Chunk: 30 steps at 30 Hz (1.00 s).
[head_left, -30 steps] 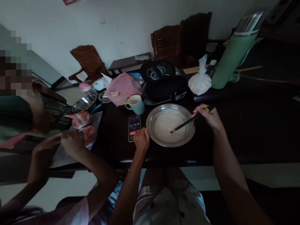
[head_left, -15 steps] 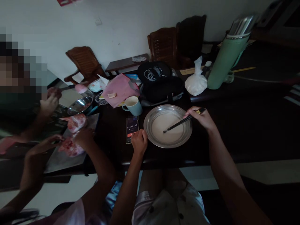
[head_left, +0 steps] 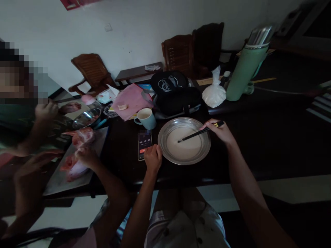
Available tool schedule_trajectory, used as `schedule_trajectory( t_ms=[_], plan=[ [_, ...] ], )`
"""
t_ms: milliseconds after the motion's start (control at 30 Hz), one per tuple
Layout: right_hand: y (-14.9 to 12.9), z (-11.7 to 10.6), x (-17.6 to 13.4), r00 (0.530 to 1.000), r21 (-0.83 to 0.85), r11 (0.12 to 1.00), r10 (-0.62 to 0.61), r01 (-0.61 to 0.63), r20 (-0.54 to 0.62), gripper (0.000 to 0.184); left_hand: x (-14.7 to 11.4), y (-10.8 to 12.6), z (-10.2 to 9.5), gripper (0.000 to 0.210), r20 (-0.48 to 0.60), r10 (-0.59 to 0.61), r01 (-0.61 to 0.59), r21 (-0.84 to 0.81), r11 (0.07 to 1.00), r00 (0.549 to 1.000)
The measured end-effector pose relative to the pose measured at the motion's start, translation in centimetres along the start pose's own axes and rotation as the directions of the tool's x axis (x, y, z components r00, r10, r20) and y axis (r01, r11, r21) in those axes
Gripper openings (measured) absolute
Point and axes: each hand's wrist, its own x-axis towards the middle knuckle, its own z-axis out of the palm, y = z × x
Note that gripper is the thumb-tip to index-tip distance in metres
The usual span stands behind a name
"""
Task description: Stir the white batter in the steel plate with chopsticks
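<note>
Hands, bare, set apart. Right hand (head_left: 218, 132): clamped on slim, straight black chopsticks (head_left: 195, 133), gold-banded near the upper end, tips in the liquid. Left hand (head_left: 153, 157): fingers curled at the bowl's near-left rim; whether they grip it cannot be told. Bowl (head_left: 184, 162): round, shiny metal, wide flat rim, between the hands; contents, smooth off-white liquid (head_left: 191, 148). Phone (head_left: 144, 139): flat, rectangular, just beyond the left hand. Mug (head_left: 147, 119): pale blue, smooth, farther beyond it. Knotted clear plastic bag (head_left: 214, 95): bulging, white-filled, beyond the right hand. Worktop (head_left: 258, 148): dark, glossy-edged, beneath all.
</note>
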Motion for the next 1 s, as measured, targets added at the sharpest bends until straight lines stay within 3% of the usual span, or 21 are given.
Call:
schedule_trajectory(
  t_ms=[167,400,567,633,800,1000],
  plan=[
    [-0.09,-0.75,-0.10,0.983,0.056,0.998,0.032,-0.023,-0.182,0.028,-0.06,0.07,0.04,0.035,0.000,-0.003,0.003,0.011,1.000,1.000],
    [-0.27,0.15,-0.07,1.000,0.011,1.000,-0.002,0.002,0.026,0.032,-0.05,-0.05,0.04,0.034,-0.029,0.020,-0.019,0.015,1.000,0.999],
    [0.07,-0.69,-0.01,0.985,0.053,0.998,0.033,-0.024,-0.172,0.030,-0.08,-0.06,0.17,0.034,-0.010,0.001,-0.001,0.013,1.000,1.000],
    [0.08,-0.83,-0.10,0.986,0.065,0.997,0.053,-0.043,-0.161,0.031,-0.09,-0.07,0.20,0.035,-0.001,-0.008,0.008,0.013,1.000,1.000],
    [-0.29,0.04,-0.06,1.000,0.023,1.000,0.010,-0.010,0.008,0.031,-0.07,-0.08,0.12,0.036,-0.010,0.010,-0.010,0.027,1.000,1.000],
    [0.08,-0.68,-0.03,0.985,0.059,0.998,0.036,-0.027,-0.170,0.031,-0.15,-0.11,0.27,0.036,-0.017,0.011,-0.010,0.030,1.000,1.000]
  ],
)
